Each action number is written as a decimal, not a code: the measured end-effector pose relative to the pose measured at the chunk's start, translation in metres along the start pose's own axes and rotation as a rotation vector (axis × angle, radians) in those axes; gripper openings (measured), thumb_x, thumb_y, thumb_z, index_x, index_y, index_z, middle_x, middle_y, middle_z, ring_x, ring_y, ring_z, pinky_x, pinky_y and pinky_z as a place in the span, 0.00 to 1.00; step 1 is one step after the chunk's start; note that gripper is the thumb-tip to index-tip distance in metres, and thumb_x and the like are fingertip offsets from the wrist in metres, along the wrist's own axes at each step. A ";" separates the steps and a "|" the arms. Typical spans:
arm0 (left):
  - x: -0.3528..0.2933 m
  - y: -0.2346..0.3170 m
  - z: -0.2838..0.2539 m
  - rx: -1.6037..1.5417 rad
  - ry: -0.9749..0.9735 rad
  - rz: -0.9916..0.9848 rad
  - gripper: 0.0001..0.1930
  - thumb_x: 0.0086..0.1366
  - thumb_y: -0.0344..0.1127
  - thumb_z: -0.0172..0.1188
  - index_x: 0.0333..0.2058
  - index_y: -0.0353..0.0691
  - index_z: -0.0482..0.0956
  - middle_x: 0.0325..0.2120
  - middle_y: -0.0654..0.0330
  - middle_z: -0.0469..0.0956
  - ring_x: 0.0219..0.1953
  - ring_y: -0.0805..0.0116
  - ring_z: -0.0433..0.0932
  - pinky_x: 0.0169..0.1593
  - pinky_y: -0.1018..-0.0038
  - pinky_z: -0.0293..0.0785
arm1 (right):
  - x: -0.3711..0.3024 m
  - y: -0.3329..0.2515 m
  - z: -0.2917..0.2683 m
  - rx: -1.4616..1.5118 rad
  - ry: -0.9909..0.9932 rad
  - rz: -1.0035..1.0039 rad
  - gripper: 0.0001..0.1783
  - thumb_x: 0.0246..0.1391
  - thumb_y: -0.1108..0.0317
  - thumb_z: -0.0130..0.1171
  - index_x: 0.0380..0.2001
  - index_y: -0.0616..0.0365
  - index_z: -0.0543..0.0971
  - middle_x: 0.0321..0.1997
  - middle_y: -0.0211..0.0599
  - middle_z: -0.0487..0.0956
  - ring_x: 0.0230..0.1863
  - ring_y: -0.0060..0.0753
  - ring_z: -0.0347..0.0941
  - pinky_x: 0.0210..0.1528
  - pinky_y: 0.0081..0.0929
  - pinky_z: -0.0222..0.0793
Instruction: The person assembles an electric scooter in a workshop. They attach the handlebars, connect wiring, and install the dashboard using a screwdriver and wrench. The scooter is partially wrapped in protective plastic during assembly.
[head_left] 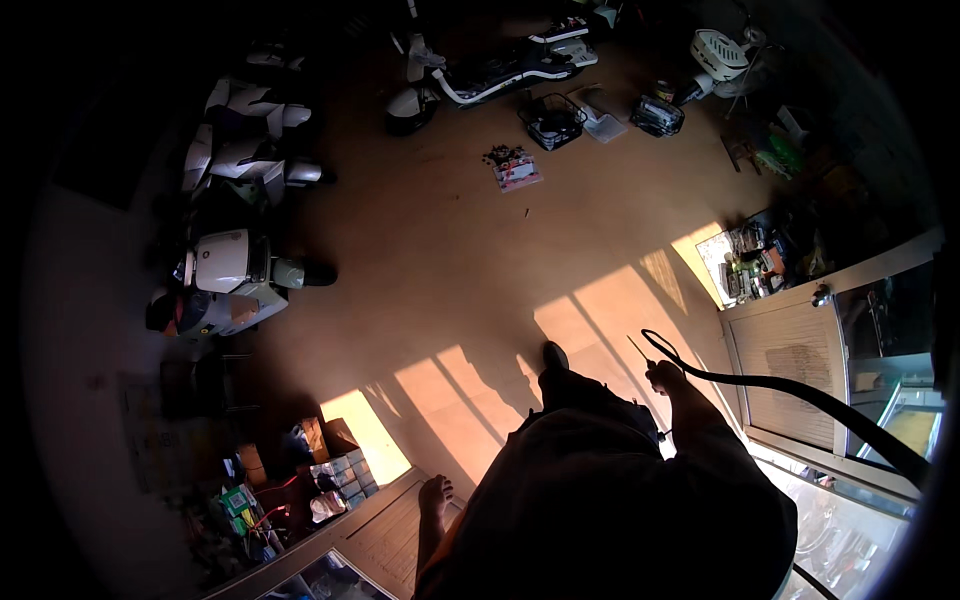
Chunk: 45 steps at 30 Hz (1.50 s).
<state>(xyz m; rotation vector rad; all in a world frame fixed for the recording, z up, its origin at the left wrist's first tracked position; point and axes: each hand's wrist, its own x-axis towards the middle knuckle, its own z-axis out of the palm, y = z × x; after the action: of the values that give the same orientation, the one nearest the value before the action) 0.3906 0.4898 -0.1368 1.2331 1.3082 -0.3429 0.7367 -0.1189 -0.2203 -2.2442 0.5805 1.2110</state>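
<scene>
My right hand (662, 376) is closed around a thin screwdriver-like tool (636, 347), its narrow shaft sticking out past the fingers toward the upper left. A thick black cable (790, 386) comes in from the right and ends in a loop beside that hand; whether the two touch I cannot tell. Low on the left, my left hand (435, 494) hangs beside my body with loose, slightly bent fingers and nothing visible in it. One dark shoe (555, 355) shows on the sunlit floor below me.
Several white scooters (222, 262) line the left side, and a partly stripped scooter frame (515, 80) lies at the far side. A black basket (552, 122) and a flat box with small parts (517, 172) rest on the floor. Cluttered shelves (760, 262) and a door panel (785, 355) stand right.
</scene>
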 end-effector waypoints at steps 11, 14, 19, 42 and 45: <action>0.090 0.076 0.029 1.111 -0.079 0.281 0.19 0.77 0.47 0.55 0.51 0.35 0.80 0.41 0.53 0.85 0.43 0.57 0.85 0.44 0.65 0.80 | 0.078 -0.583 -0.048 -0.487 0.177 -0.696 0.24 0.67 0.47 0.53 0.51 0.58 0.77 0.50 0.50 0.83 0.53 0.57 0.81 0.56 0.51 0.77; 0.150 0.159 0.023 0.928 -0.142 0.224 0.19 0.77 0.47 0.55 0.51 0.36 0.80 0.41 0.54 0.84 0.42 0.59 0.84 0.44 0.64 0.80 | 0.149 -0.651 -0.011 -0.639 0.181 -1.011 0.20 0.71 0.48 0.50 0.50 0.52 0.78 0.52 0.45 0.78 0.55 0.53 0.78 0.57 0.48 0.76; 0.238 0.324 -0.047 0.441 -0.170 0.097 0.18 0.76 0.46 0.55 0.52 0.36 0.79 0.40 0.57 0.84 0.41 0.62 0.83 0.44 0.63 0.80 | 0.147 -0.726 0.030 -0.862 0.312 -1.172 0.06 0.65 0.58 0.61 0.41 0.43 0.79 0.39 0.33 0.78 0.43 0.37 0.79 0.42 0.38 0.79; 0.571 0.910 -0.144 0.885 -0.104 0.220 0.18 0.76 0.45 0.57 0.35 0.34 0.79 0.30 0.52 0.82 0.33 0.66 0.82 0.36 0.66 0.74 | 0.302 -1.245 -0.047 -0.311 0.106 -0.457 0.28 0.62 0.43 0.58 0.50 0.58 0.80 0.47 0.53 0.85 0.51 0.58 0.82 0.54 0.50 0.78; 0.600 0.959 -0.132 0.970 -0.154 0.216 0.18 0.76 0.46 0.56 0.35 0.36 0.78 0.28 0.54 0.80 0.31 0.67 0.81 0.34 0.67 0.74 | 0.296 -1.360 -0.069 -0.243 0.136 -0.716 0.25 0.64 0.43 0.59 0.50 0.53 0.78 0.45 0.48 0.85 0.50 0.57 0.82 0.52 0.50 0.76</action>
<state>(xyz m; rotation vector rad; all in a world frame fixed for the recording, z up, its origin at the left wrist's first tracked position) 1.2626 1.2225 -0.1547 2.0763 0.8502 -0.9607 1.7300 0.8530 -0.1145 -2.4170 -0.3380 0.7869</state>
